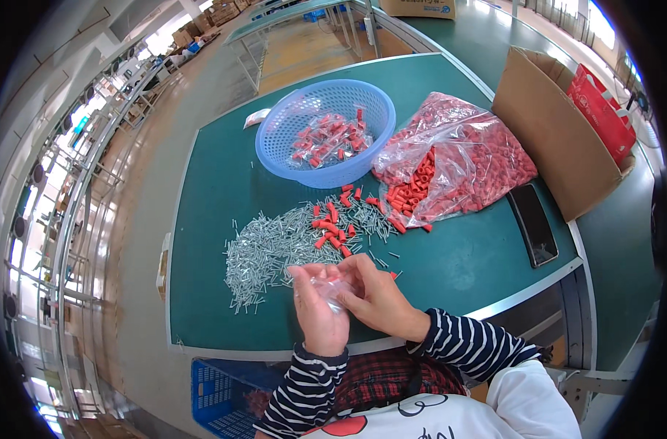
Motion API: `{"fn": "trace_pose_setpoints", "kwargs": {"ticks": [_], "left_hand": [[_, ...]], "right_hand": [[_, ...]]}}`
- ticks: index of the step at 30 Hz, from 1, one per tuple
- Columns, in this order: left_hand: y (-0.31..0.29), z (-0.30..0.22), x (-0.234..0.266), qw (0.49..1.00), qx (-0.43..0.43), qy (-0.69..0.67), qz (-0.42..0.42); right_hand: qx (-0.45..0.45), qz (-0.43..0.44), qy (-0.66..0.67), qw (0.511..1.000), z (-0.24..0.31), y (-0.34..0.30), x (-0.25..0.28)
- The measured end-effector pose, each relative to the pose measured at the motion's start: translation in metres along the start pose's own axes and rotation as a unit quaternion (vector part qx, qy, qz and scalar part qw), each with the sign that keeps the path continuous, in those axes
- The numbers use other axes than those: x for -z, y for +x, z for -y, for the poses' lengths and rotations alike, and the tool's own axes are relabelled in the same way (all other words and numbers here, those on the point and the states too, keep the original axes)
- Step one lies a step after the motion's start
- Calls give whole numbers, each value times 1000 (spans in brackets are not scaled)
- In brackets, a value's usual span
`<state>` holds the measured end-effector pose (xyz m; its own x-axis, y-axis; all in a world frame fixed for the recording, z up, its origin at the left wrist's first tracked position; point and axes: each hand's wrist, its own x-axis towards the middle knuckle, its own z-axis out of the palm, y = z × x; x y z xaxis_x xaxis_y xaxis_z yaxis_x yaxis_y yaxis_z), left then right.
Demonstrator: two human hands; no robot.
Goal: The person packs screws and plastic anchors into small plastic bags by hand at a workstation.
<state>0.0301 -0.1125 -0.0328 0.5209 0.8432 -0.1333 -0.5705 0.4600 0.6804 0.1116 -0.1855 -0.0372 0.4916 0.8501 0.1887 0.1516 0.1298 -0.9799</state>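
A clear plastic bag (pixel 458 157) bulging with red caps lies on the green counter (pixel 216 197), its mouth open toward the loose pile. Right of it stands an open brown carton (pixel 549 139) with a red bag (pixel 604 110) inside. A black phone (pixel 532 223) lies flat between bag and carton, screen dark. Both hands, left hand (pixel 319 311) and right hand (pixel 377 293), pinch a small clear bag (pixel 332 289). More brown boxes (pixel 417 7) sit far back.

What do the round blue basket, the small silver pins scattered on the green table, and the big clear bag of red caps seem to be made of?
Round blue basket: moulded plastic, matte, with a perforated lattice wall. Small silver pins: probably metal, grey and slightly shiny. Big clear bag: thin glossy plastic film, crinkled with glare; the red caps inside look like plastic.
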Motion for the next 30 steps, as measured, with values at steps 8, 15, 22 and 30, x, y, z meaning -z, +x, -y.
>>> {"fn": "trace_pose_setpoints", "kwargs": {"ticks": [8, 15, 22, 30], "left_hand": [[18, 13, -21, 990, -26, 133, 33], [74, 6, -12, 994, 75, 64, -53], [93, -23, 17, 996, 87, -2, 0], [63, -7, 32, 953, 2, 267, 145]], "right_hand": [[-7, -86, 44, 995, -12, 18, 0], [60, 16, -46, 997, -5, 37, 10], [69, 62, -31, 995, -15, 50, 31], [117, 133, -50, 983, -20, 50, 25]]}}
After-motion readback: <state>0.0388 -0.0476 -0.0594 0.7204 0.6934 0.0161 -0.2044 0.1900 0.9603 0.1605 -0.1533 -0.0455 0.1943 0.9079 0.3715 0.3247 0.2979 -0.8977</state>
